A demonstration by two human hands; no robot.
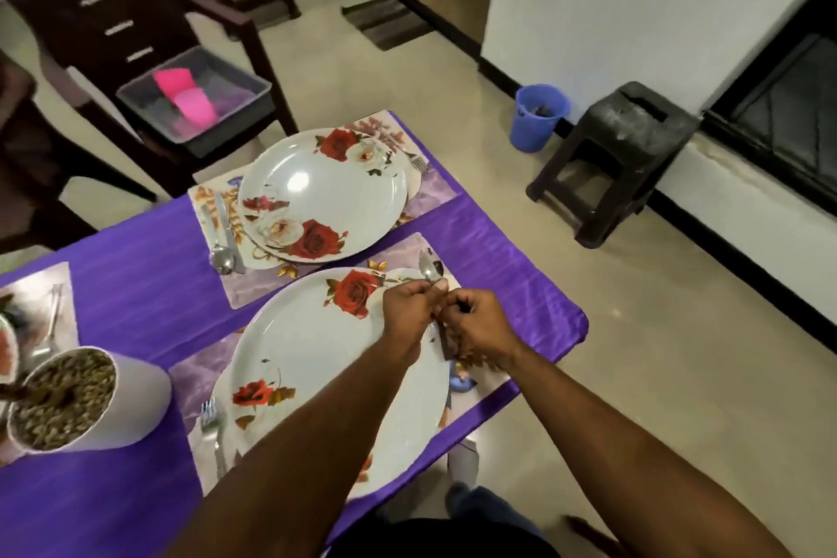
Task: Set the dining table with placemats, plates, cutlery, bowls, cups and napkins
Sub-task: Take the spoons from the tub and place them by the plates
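Table [149, 295] under purple cloth, two floral plates on placemats. My left hand [407, 308] pinches a spoon [430, 270] at the near plate's [317, 358] 1 o'clock edge; my right hand [480, 326], fingers curled, grips a knife handle, touching the left.

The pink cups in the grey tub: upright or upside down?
Upside down: both pink cups in the grey tub show closed, narrower tops.

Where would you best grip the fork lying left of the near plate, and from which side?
Take the fork by its handle, from above and the table's near edge. It lies flat on the placemat, tines pointing away, close beside the near plate, so a thumb-and-finger pinch across the slim handle suits best.
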